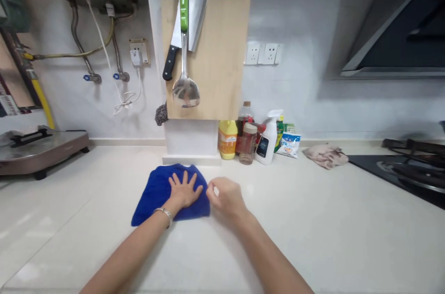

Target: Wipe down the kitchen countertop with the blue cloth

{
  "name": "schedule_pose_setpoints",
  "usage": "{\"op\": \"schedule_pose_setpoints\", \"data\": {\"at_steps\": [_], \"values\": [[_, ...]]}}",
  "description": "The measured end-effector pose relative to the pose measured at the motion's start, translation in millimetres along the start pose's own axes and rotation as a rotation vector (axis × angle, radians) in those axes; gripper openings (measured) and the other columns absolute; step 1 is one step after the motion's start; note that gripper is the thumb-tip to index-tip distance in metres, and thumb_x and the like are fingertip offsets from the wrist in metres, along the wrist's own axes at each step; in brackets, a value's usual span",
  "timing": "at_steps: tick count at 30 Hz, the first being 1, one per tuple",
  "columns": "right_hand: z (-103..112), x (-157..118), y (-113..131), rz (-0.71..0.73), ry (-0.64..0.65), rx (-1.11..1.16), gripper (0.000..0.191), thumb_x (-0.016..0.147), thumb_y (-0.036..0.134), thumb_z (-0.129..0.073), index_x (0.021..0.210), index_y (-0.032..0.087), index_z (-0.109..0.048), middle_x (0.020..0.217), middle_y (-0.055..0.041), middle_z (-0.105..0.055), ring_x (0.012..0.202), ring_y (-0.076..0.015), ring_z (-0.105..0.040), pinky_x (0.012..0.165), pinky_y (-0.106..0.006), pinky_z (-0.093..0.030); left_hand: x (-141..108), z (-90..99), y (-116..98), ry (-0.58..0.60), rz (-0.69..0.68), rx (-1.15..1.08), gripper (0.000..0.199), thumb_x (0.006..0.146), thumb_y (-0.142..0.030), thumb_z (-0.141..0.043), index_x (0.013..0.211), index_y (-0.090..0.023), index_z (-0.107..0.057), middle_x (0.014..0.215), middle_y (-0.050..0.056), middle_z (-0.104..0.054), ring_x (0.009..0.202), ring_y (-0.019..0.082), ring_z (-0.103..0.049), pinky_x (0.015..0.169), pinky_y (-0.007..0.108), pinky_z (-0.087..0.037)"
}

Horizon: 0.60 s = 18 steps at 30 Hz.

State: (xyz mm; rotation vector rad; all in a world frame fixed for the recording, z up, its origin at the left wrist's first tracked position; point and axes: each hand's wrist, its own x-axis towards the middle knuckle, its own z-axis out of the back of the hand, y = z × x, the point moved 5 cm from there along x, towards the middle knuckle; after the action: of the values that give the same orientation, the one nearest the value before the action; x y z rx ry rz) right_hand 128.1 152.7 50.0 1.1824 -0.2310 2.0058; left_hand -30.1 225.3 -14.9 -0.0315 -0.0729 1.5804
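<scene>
A dark blue cloth (153, 196) lies spread on the white countertop (313, 229), below the hanging cutting board. My left hand (184, 190) rests flat on the cloth with its fingers spread and wears a silver bracelet at the wrist. At the cloth's right edge, my right hand (225, 195) is closed, thumb and index finger pinched on that edge. Its other fingers are curled in.
Behind the hands stand a yellow bottle (227, 141), a jar (248, 144), a white spray bottle (267, 142) and packets. A crumpled rag (326, 155) and a stove (410, 171) are at right, an electric pan (41, 150) at left. Knives and a ladle (186, 90) hang before the cutting board (222, 62).
</scene>
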Motion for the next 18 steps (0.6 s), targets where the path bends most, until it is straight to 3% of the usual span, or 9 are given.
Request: {"op": "schedule_pose_setpoints", "data": {"at_steps": [7, 12, 15, 18], "values": [[29.4, -6.5, -55.7, -0.417, -0.094, 0.134, 0.030, 0.084, 0.030, -0.043, 0.070, 0.018, -0.067, 0.069, -0.0030, -0.067, 0.060, -0.0144, -0.059, 0.064, -0.023, -0.042, -28.7, -20.9, -115.1, 0.043, -0.233, -0.084, 0.081, 0.083, -0.067, -0.025, 0.150, -0.023, -0.019, 0.158, 0.017, -0.008, 0.138, 0.054, 0.002, 0.102, 0.076, 0.006], [34.2, -19.4, -64.0, -0.498, -0.013, 0.115, 0.031, 0.083, 0.033, -0.044, 0.069, 0.019, -0.068, 0.070, -0.0031, -0.068, 0.066, -0.0159, -0.059, 0.067, -0.025, -0.043, -71.9, -49.0, -185.0, 0.063, -0.404, -0.094, 0.085, 0.081, -0.055, -0.045, 0.151, -0.017, -0.015, 0.157, 0.020, -0.004, 0.138, 0.053, 0.011, 0.101, 0.074, 0.017], [32.6, -27.4, -67.7, -0.521, 0.091, 0.116, 0.032, 0.083, 0.033, -0.044, 0.067, 0.019, -0.068, 0.068, -0.0031, -0.068, 0.067, -0.0169, -0.060, 0.067, -0.026, -0.044, -94.5, -46.4, -203.6, 0.070, -0.508, -0.132, 0.081, 0.083, -0.045, -0.047, 0.151, -0.014, -0.014, 0.157, 0.019, -0.006, 0.140, 0.048, 0.012, 0.106, 0.072, 0.014], [31.9, -38.3, -69.1, -0.519, 0.153, 0.233, 0.034, 0.086, 0.033, -0.040, 0.077, 0.018, -0.070, 0.079, -0.0046, -0.071, 0.077, -0.0185, -0.064, 0.074, -0.027, -0.048, -103.6, -20.2, -186.6, 0.229, -0.623, -0.208, 0.069, 0.083, -0.036, -0.048, 0.146, -0.013, -0.033, 0.155, 0.020, -0.018, 0.141, 0.048, 0.000, 0.107, 0.073, 0.004]]}}
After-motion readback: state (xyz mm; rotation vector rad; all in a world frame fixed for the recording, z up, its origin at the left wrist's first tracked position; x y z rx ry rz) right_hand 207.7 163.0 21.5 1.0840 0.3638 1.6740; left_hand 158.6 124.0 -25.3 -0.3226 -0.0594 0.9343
